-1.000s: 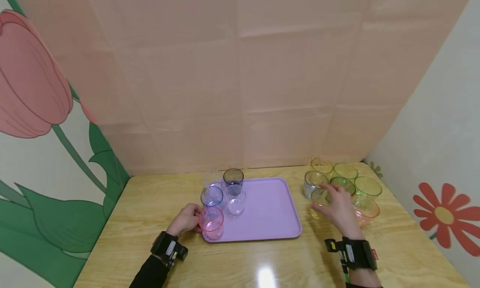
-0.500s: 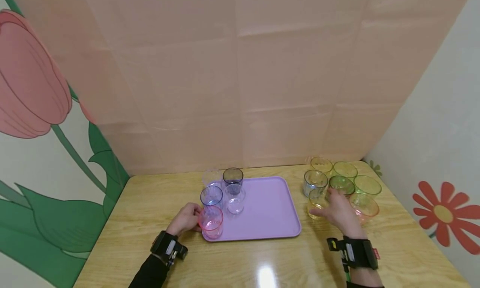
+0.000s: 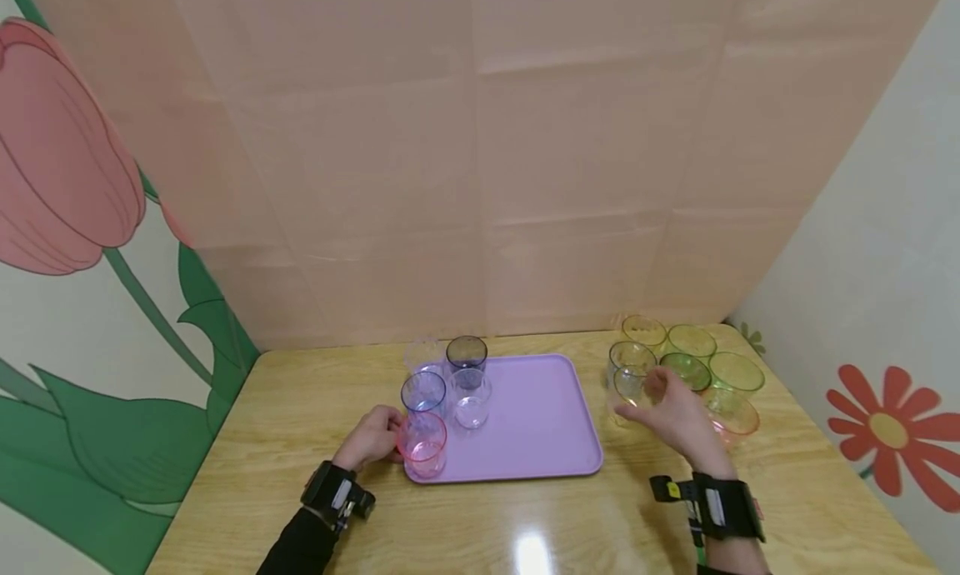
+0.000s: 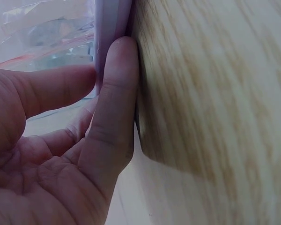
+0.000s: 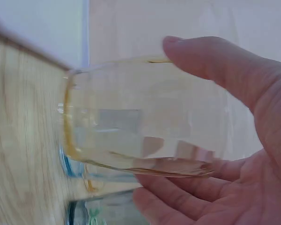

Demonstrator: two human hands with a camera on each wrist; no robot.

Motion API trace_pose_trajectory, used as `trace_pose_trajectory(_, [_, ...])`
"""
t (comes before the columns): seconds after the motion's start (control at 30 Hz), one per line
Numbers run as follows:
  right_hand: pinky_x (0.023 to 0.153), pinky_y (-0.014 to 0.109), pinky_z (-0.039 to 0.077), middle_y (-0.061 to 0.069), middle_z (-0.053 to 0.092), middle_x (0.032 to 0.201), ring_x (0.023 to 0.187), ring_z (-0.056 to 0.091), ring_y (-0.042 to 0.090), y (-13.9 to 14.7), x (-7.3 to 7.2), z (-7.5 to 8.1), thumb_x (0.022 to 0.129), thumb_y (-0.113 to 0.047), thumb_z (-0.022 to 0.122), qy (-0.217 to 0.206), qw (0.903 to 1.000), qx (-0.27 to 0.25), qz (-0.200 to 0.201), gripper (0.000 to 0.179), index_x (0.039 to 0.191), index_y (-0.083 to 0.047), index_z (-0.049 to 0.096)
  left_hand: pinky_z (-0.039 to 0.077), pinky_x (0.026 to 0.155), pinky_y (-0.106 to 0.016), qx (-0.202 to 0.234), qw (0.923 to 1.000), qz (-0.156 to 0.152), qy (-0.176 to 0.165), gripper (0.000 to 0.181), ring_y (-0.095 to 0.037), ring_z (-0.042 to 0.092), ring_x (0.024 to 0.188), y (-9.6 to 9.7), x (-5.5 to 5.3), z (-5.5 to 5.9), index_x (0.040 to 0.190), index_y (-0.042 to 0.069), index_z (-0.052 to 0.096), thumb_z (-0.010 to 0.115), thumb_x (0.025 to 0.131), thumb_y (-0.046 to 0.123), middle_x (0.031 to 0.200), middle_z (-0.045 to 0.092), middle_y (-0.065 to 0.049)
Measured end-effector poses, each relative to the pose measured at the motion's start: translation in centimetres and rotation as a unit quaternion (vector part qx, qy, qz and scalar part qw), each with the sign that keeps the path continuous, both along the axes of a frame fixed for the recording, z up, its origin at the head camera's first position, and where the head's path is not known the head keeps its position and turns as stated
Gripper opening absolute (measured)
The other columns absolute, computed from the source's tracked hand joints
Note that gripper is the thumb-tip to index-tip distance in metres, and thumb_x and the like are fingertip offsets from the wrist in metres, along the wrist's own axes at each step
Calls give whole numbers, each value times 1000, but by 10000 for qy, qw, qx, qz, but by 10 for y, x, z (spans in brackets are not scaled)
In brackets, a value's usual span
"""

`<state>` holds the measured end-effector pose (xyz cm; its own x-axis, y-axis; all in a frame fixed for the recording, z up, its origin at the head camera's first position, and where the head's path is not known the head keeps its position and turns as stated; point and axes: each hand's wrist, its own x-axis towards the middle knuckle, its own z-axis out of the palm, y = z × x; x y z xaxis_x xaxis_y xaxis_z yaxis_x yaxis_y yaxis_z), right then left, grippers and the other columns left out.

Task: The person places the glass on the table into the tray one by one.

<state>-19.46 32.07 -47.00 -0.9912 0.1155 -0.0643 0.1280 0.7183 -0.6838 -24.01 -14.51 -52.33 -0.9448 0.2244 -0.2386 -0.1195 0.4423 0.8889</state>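
Note:
My left hand [image 3: 371,437] pinches the left rim of a lilac tray [image 3: 540,417]. In the left wrist view the thumb lies against the tray edge [image 4: 113,23], with a finger pressed along its underside. Beside that hand, a pink-rimmed glass [image 3: 424,457] stands at the tray's near-left corner. On the right, my right hand [image 3: 678,425] grips an upright yellow-tinted glass [image 5: 145,117] between thumb and fingers. The table shows past its base, but I cannot tell the exact gap. A bluish glass [image 3: 626,360] is just behind it.
Blue-rimmed [image 3: 423,400], clear [image 3: 471,404] and dark-rimmed [image 3: 467,354] glasses stand on the tray's left side. A green glass [image 3: 684,371], a pinkish-orange glass [image 3: 733,417] and several yellowish ones [image 3: 692,340] crowd right of the right hand. A beige sheet [image 3: 480,183] rises behind the table.
My right hand has closed round the yellow-tinted glass after its fingers shifted about it, and the glass's rim now sits slightly higher in view. The left hand and tray stay put.

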Motion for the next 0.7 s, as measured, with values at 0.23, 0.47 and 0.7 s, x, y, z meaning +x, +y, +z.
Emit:
trace_pose_trajectory(0.23, [90, 62, 52, 34, 50, 136, 122, 52, 50, -7, -1, 1, 80, -61, 78, 435, 9987, -111, -236, 103, 146, 5, 33, 64, 58, -34, 66, 9999, -68, 67, 26, -20, 59, 66, 1, 1, 1, 99, -12, 60, 48, 79, -22, 84, 55, -13])
trace_pose_trajectory(0.47, [81, 43, 50, 24, 50, 123, 109, 53, 38, -17, -6, -5, 81, -55, 81, 991, 9929, -501, -430, 95, 140, 3, 35, 64, 57, -35, -36, 10000, -5, 57, 26, -20, 59, 65, 1, 1, 2, 98, -11, 60, 47, 78, -22, 84, 56, -14])
trace_pose_trajectory(0.7, [83, 28, 50, 21, 49, 123, 112, 52, 33, -35, -13, -13, 81, -42, 85, 1464, 9809, -1152, -562, 89, 141, 1, 35, 63, 57, -35, -91, 9999, 95, -17, 24, -21, 58, 67, 2, 1, 1, 95, -9, 60, 49, 79, -22, 83, 55, -14])
